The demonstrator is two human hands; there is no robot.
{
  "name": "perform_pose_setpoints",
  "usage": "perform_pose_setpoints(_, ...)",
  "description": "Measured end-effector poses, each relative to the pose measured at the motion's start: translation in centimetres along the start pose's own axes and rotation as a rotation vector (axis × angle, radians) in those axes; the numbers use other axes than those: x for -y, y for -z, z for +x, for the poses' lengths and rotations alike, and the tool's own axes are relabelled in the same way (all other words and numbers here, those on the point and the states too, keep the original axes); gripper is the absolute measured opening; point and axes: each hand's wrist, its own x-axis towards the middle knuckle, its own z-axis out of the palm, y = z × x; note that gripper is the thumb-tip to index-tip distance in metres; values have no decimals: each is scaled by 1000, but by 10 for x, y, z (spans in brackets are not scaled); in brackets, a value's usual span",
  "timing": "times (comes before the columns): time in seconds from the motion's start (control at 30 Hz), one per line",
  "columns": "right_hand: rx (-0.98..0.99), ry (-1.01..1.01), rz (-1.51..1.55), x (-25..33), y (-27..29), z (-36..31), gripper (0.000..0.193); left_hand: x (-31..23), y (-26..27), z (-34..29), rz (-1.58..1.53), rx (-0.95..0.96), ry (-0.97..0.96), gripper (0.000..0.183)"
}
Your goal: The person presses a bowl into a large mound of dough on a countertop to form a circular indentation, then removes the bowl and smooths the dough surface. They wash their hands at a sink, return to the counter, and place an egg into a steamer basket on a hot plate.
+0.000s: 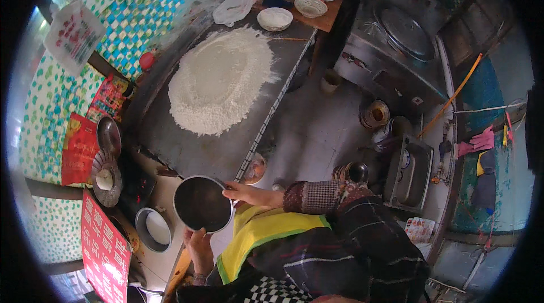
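Note:
Both my hands hold a round metal pot [202,204] with a dark inside, over the near corner of a dark worktop [198,153]. My right hand [252,194] is closed on its right rim, thumb at the edge. My left hand [198,249] grips the pot's lower side, its fingers partly hidden. On the worktop lies a wide mound of white flour [224,119], with a shallow hollow in its middle. Beside the held pot, on a light counter, sits another metal pot [154,229] with something white in it.
A white-filled bowl [275,19], a patterned bowl [310,7] and a plastic bag [234,7] are at the far end. A metal dish [106,178] and red sign [105,249] stand left. At right are a sink [412,181], stove [405,34] and stacked bowls on the floor.

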Motion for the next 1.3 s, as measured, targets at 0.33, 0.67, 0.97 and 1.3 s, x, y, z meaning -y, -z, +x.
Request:
perform_pose_setpoints(0.33, -134, 271, 376, 15, 64, -77, 50, 21, -82, 54, -217, 150, 246, 14)
perform_pose_setpoints(0.67, -410, 191, 206, -4, 78, -72, 47, 31, -93, 67, -280, 237, 346, 21)
perform_pose_setpoints(0.97, -263, 74, 131, 2, 42, -10, 46, 40, -28, 59, -386, 77, 267, 24)
perform_pose_setpoints(1.3, -214, -28, 177, -16, 11, 38, 37, 40, 26, 44, -438, 7, 198, 20)
